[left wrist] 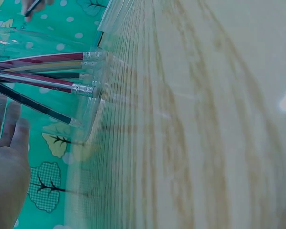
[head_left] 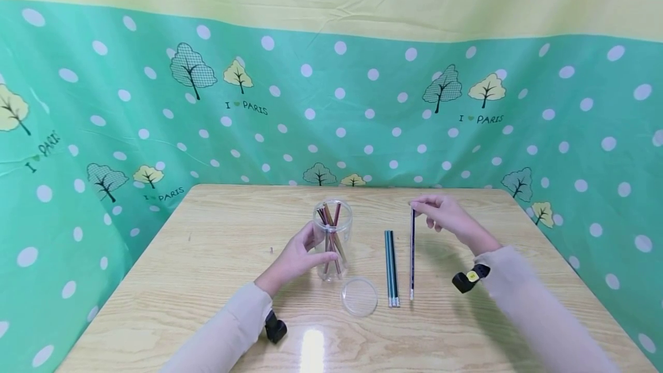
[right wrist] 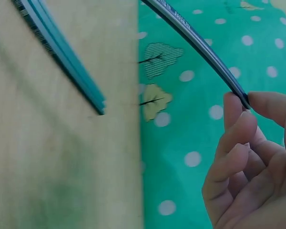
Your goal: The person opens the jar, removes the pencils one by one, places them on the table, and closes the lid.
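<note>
A clear jar stands upright with several pencils inside. My left hand curls its fingers and thumb around the jar's left side; the left wrist view shows the hand beside the pencils' eraser ends. Between thumb and fingertips, my right hand pinches the top end of a dark pencil, its eraser end pointing down. In the right wrist view that pencil runs up from the right hand. Green pencils lie side by side between the jar and the held pencil.
A round clear lid lies in front of the jar, left of the green pencils' lower ends. A tiny object is on the wooden table at left. A dotted green and yellow cloth hangs behind the table.
</note>
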A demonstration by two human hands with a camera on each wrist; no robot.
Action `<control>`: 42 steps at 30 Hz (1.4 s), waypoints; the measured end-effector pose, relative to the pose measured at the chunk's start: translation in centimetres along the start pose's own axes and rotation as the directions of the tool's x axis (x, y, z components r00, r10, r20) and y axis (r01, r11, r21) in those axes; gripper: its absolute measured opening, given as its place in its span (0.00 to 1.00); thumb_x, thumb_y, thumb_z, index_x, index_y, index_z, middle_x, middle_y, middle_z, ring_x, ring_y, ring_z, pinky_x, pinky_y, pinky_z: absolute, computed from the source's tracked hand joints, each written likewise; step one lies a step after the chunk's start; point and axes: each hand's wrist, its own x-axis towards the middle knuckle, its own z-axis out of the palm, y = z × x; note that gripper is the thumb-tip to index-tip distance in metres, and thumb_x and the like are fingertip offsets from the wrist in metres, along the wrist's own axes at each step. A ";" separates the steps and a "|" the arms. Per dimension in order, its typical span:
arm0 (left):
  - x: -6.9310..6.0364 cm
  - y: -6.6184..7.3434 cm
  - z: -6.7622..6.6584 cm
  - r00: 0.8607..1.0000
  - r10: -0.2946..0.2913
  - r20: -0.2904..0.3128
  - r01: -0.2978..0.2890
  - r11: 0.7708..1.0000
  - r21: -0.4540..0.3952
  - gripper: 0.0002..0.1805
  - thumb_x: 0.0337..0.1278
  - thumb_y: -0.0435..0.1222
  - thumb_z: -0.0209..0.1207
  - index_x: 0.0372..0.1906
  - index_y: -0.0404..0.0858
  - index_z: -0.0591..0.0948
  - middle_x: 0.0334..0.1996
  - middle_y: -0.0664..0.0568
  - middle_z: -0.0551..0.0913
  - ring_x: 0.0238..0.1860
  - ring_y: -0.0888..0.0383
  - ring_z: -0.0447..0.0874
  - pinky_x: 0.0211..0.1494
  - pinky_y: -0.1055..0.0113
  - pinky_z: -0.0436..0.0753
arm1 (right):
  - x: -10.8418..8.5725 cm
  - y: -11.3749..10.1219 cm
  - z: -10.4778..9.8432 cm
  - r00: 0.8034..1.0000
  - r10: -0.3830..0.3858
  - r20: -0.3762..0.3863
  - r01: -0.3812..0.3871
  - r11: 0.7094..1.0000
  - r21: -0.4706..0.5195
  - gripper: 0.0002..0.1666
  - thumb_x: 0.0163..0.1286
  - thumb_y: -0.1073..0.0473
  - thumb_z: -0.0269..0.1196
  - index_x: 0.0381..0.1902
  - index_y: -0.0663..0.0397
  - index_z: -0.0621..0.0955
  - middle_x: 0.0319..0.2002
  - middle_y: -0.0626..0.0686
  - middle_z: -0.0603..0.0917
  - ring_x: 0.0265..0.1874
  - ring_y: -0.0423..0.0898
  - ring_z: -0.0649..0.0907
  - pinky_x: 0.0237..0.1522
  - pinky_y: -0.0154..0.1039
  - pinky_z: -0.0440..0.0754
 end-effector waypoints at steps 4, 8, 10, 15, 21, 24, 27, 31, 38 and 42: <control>0.1 -0.1 0.0 1.000 0.001 -0.001 -0.001 1.000 0.009 0.39 0.50 0.42 0.75 0.68 0.48 0.72 0.64 0.54 0.77 0.70 0.50 0.68 0.74 0.58 0.65 | 0.5 1.6 0.8 0.998 0.037 0.046 -0.038 0.999 0.002 0.33 0.75 0.42 0.60 0.63 0.63 0.77 0.45 0.55 0.82 0.24 0.42 0.72 0.25 0.34 0.72; 0.1 -0.2 0.0 1.000 0.007 0.003 -0.007 1.000 0.017 0.41 0.51 0.43 0.75 0.70 0.49 0.70 0.66 0.53 0.75 0.70 0.50 0.68 0.73 0.58 0.65 | 1.1 3.1 1.8 0.996 0.052 0.068 -0.052 0.999 0.001 0.32 0.76 0.44 0.59 0.63 0.64 0.77 0.44 0.55 0.83 0.20 0.41 0.70 0.21 0.33 0.69; 0.1 -0.2 -0.1 1.000 0.010 0.003 -0.011 1.000 0.018 0.41 0.51 0.43 0.75 0.71 0.49 0.70 0.67 0.53 0.75 0.70 0.50 0.68 0.73 0.58 0.65 | 1.3 3.7 2.3 0.996 0.060 0.070 -0.060 0.998 -0.001 0.30 0.76 0.45 0.60 0.62 0.64 0.77 0.43 0.54 0.84 0.18 0.40 0.69 0.19 0.32 0.66; 0.1 -0.3 -0.1 1.000 0.017 0.005 -0.017 1.000 0.016 0.39 0.51 0.42 0.75 0.69 0.48 0.71 0.66 0.53 0.76 0.70 0.51 0.68 0.73 0.60 0.65 | 1.8 4.8 3.4 0.992 0.089 0.085 -0.087 0.996 -0.021 0.26 0.76 0.47 0.59 0.59 0.63 0.79 0.32 0.54 0.81 0.16 0.41 0.66 0.18 0.32 0.65; 0.1 -0.3 0.0 1.000 0.017 0.006 -0.017 1.000 0.010 0.39 0.51 0.42 0.75 0.69 0.48 0.71 0.66 0.54 0.76 0.70 0.51 0.68 0.74 0.60 0.65 | 2.5 5.7 4.3 0.993 0.088 0.080 -0.083 0.995 -0.060 0.24 0.76 0.48 0.60 0.57 0.62 0.81 0.26 0.53 0.79 0.18 0.43 0.69 0.18 0.32 0.68; 0.1 -0.3 0.0 1.000 0.013 0.008 -0.013 1.000 0.010 0.40 0.51 0.43 0.75 0.69 0.48 0.71 0.66 0.54 0.75 0.70 0.51 0.68 0.74 0.59 0.65 | 2.8 5.8 4.7 0.994 0.087 0.064 -0.081 0.993 -0.089 0.23 0.76 0.49 0.60 0.57 0.62 0.81 0.30 0.53 0.81 0.19 0.43 0.72 0.18 0.32 0.71; 0.1 -0.3 0.0 1.000 0.011 0.009 -0.011 1.000 0.005 0.39 0.51 0.43 0.75 0.69 0.48 0.71 0.66 0.54 0.75 0.70 0.51 0.67 0.74 0.59 0.65 | 3.0 5.7 5.1 0.994 0.098 0.049 -0.093 0.989 -0.111 0.23 0.75 0.49 0.60 0.56 0.61 0.81 0.34 0.53 0.83 0.21 0.43 0.75 0.19 0.32 0.73; 0.1 -0.3 0.0 1.000 0.009 0.008 -0.009 1.000 -0.001 0.39 0.51 0.42 0.75 0.69 0.48 0.71 0.66 0.54 0.75 0.70 0.52 0.67 0.74 0.59 0.64 | 3.3 5.7 5.4 0.993 0.115 0.040 -0.110 0.986 -0.124 0.22 0.75 0.49 0.61 0.55 0.60 0.81 0.35 0.52 0.84 0.22 0.44 0.75 0.19 0.32 0.73; 0.1 -0.3 0.0 1.000 0.012 0.010 -0.012 1.000 -0.005 0.38 0.52 0.42 0.75 0.68 0.48 0.71 0.65 0.54 0.76 0.70 0.52 0.67 0.74 0.60 0.64 | 3.6 6.0 5.8 0.989 0.145 0.020 -0.141 0.981 -0.131 0.19 0.74 0.50 0.62 0.52 0.59 0.83 0.34 0.51 0.84 0.20 0.42 0.74 0.18 0.31 0.71; 0.0 -0.3 -0.1 1.000 0.015 0.013 -0.015 1.000 -0.006 0.39 0.52 0.42 0.75 0.69 0.49 0.70 0.66 0.54 0.75 0.70 0.52 0.67 0.74 0.60 0.65 | 3.7 5.9 5.8 0.988 0.156 0.011 -0.153 0.979 -0.137 0.18 0.74 0.51 0.62 0.51 0.58 0.83 0.33 0.51 0.84 0.20 0.42 0.73 0.18 0.31 0.70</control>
